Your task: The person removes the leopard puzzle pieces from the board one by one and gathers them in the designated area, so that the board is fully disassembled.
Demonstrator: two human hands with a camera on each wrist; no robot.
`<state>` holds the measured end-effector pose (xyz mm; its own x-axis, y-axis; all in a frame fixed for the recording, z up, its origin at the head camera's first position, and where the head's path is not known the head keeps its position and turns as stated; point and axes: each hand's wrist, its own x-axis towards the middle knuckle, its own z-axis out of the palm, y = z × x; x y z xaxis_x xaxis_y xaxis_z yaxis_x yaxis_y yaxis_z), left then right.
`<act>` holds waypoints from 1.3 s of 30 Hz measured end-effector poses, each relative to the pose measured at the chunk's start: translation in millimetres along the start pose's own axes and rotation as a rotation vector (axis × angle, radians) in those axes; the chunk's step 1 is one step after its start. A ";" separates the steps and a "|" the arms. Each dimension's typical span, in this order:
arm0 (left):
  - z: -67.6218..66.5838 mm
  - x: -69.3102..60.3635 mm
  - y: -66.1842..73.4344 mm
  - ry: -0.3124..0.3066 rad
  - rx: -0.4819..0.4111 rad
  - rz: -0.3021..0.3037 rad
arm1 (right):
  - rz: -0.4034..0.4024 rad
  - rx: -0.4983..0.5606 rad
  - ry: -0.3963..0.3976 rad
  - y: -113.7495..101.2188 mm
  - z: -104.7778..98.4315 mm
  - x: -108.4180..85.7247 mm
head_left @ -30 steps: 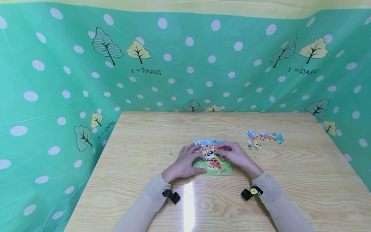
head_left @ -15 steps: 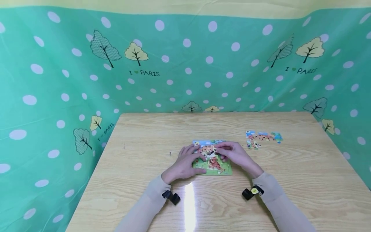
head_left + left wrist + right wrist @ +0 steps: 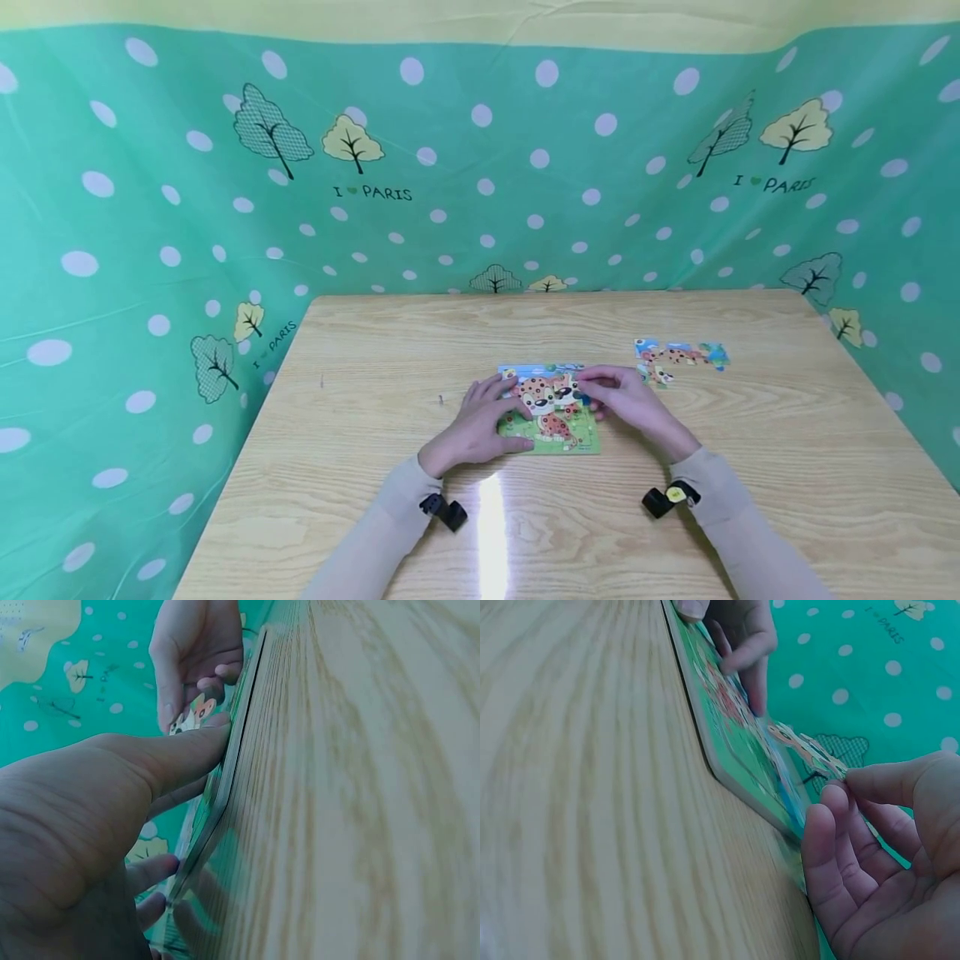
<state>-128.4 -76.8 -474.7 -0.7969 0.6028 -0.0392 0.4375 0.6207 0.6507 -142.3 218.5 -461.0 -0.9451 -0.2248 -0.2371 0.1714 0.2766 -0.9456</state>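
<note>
Nearest, both forearms are covered by pale sleeves (image 3: 397, 500), and a black wrist device (image 3: 450, 512) is worn at each wrist. Beyond these, the left hand (image 3: 480, 421) is laid over the left part of the puzzle board (image 3: 566, 443), with its thumb spread wide from the fingers and stretched along the near edge. The board is set flat on the wooden table (image 3: 352, 400), its printed spotted animal placed upright, feet toward the near edge and head toward the far one; it looks longer from left to right, though the slant leaves this uncertain. Over its far right part, a puzzle piece (image 3: 567, 388) is held, pinched between thumb and fingertips of the right hand (image 3: 626, 404). Printed side up, the piece is seen nearly edge-on in the right wrist view, pointed from those fingertips toward the left hand, its gripped end raised off the board; its longer side cannot be told. Farther off to the right, loose pieces (image 3: 678, 356) are grouped in a row running left to right. Behind everything, a green dotted cloth (image 3: 517, 192) is hung.
</note>
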 end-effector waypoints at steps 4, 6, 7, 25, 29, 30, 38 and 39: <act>-0.7 -0.4 -0.5 0.004 -0.006 0.000 | 0.001 0.000 0.006 2.1 -7.2 0.8; -1.0 -0.3 -0.8 0.007 -0.004 0.002 | 0.002 0.000 0.015 3.0 -11.2 1.0; -1.0 -0.3 -0.9 0.006 -0.002 0.002 | -0.001 -0.004 0.015 3.2 -13.3 0.6; -0.4 0.0 0.5 -0.004 -0.029 0.004 | 0.008 -0.059 0.141 11.6 -65.2 -14.2; -0.8 -0.1 0.7 -0.006 -0.024 0.003 | -0.002 -0.075 0.168 16.2 -78.4 -17.1; -0.9 -0.3 0.7 -0.007 -0.020 0.001 | -0.003 -0.079 0.175 17.5 -81.4 -17.7; -1.5 -1.4 0.8 -0.012 -0.009 -0.013 | 0.036 -0.080 0.214 27.4 -105.2 -23.2; -1.3 -1.4 0.8 -0.013 -0.009 -0.015 | 0.041 -0.075 0.220 28.7 -107.9 -23.8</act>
<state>-127.5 -77.8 -473.1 -0.7978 0.6001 -0.0586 0.4221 0.6252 0.6564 -144.9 332.6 -458.5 -0.9771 -0.0054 -0.2125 0.1970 0.3522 -0.9150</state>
